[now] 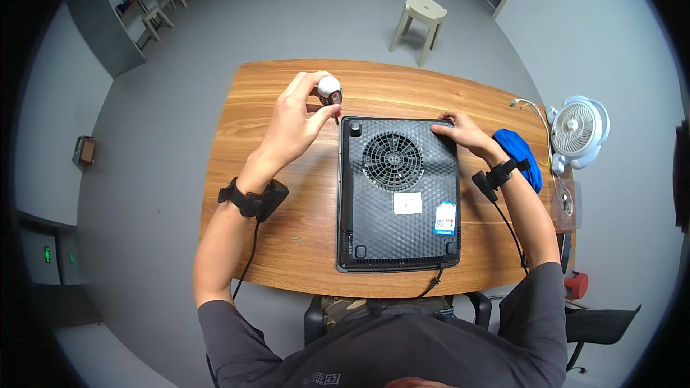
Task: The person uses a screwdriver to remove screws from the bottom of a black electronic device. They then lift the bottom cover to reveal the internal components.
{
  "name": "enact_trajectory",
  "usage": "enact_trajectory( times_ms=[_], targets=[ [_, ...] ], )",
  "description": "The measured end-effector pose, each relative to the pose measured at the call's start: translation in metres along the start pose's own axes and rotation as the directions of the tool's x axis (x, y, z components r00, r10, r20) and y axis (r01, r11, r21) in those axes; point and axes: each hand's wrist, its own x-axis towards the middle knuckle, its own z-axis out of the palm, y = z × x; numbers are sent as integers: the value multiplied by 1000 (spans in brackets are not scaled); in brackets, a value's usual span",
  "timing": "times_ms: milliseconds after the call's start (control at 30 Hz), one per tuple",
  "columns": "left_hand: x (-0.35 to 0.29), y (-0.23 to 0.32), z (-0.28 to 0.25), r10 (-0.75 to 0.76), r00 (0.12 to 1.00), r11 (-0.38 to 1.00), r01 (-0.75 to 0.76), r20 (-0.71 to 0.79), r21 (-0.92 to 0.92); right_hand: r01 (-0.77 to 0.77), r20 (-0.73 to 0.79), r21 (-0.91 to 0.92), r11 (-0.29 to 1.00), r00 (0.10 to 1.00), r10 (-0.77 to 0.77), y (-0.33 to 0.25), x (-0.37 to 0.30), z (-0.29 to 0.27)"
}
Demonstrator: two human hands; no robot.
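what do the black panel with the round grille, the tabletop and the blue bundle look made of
Black panel: likely moulded plastic, slightly glossy, judging by its embossed faceted pattern.
Tabletop: wood or wood-look laminate, smooth; the brown grain shows, but the core can't be told.
Blue bundle: perhaps fabric, given its soft, rumpled outline.

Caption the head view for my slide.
Left hand holds a white-ended tool; right hand touches a black fan-grilled device on a wooden table.

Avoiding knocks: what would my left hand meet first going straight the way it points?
Likely nothing: beyond the left hand, the way looks free across the table, though depth is unclear.
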Motion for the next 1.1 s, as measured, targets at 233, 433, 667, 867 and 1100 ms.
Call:
enact_trajectory(
  times_ms=[233, 433, 667, 867, 1100],
  targets=[
    [7, -20, -5, -17, 998, 998, 13, -61, -68, -166, 224, 207, 964, 967, 119, -25, -3, -12],
    [10, -25, -7, 10, 998, 995, -16, -55, -101, -197, 266, 350, 916, 958, 105, -27, 1, -11],
    [20, -37, -7, -13, 1000, 980, 18, 28, -198, -266, 273, 455, 850, 950, 151, -23, 2, -8],
    [31, -47, -3, 2, 999, 988, 5, 43, -152, -288, 315, 468, 835, 938, 146, -22, 4, -8],
    [37, -50, 0, -34, 996, 986, 46, 78, -160, -304, 326, 461, 834, 932, 159, -25, 5, -9]
  ],
)
